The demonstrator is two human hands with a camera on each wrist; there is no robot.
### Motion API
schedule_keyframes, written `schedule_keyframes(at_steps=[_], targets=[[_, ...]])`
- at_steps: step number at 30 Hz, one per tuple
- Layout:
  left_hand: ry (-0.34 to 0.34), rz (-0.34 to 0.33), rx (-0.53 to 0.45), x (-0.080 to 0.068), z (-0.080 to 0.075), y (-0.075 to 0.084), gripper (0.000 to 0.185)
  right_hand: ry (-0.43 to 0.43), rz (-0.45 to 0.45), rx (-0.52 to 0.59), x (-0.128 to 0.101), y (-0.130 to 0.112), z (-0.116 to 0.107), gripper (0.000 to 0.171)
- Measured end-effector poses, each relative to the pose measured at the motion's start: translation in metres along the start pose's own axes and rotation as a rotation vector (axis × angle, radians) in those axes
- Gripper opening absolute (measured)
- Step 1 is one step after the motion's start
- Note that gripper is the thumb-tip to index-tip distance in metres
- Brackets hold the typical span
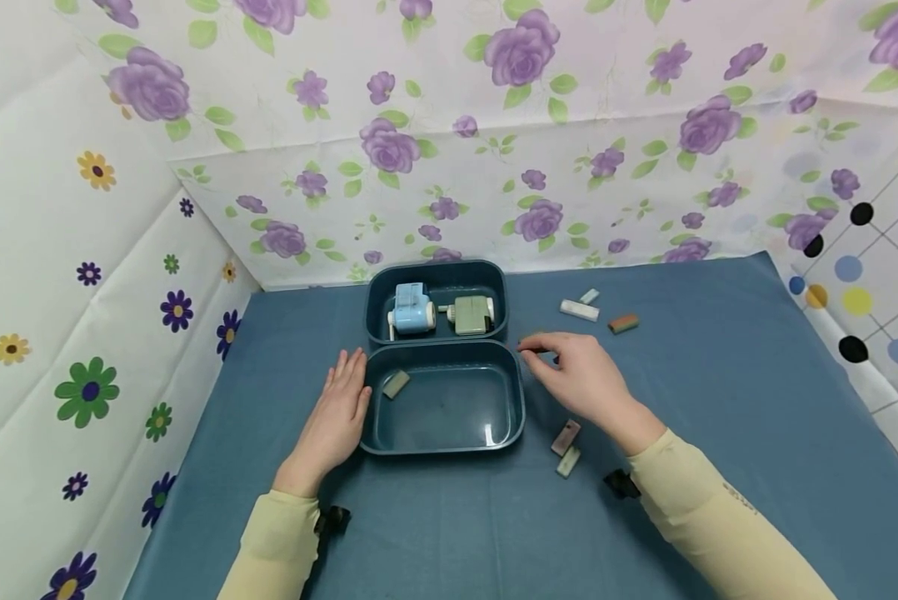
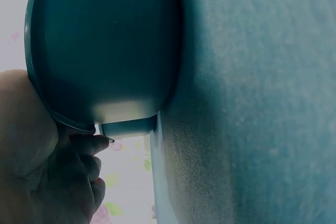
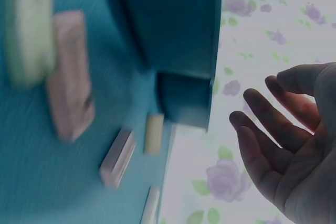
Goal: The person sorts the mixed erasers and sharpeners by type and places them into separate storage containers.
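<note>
My left hand lies flat with straight fingers against the left wall of the near teal tray; the left wrist view shows that hand touching the tray's rim. One pale eraser lies inside this tray. My right hand hovers just right of the trays with relaxed fingers and holds nothing; the right wrist view shows the empty palm. A pink eraser and a pale green eraser lie under my right wrist.
The far teal tray holds a blue sharpener and a green sharpener. A white eraser, a small pale eraser and an orange-green eraser lie at the back right. Flowered walls enclose the blue tabletop.
</note>
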State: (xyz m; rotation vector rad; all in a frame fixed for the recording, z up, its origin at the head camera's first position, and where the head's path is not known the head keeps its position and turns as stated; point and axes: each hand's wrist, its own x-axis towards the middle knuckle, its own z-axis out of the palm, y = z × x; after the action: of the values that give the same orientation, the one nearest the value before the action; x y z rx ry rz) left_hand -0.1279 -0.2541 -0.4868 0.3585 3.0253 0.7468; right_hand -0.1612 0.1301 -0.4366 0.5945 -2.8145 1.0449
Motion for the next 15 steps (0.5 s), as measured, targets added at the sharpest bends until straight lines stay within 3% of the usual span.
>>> schedule_keyframes(at_steps=[7,15], targets=[[-0.005,-0.002,-0.006,-0.002,0.0,0.001,0.058,-0.068,0.006,-0.018,-0.012,0.026,-0.007,0.021],[-0.012,-0.007,-0.007,-0.001,-0.001,0.001,0.058,-0.205,-0.078,-0.049,-0.028,0.052,-0.007,0.023]])
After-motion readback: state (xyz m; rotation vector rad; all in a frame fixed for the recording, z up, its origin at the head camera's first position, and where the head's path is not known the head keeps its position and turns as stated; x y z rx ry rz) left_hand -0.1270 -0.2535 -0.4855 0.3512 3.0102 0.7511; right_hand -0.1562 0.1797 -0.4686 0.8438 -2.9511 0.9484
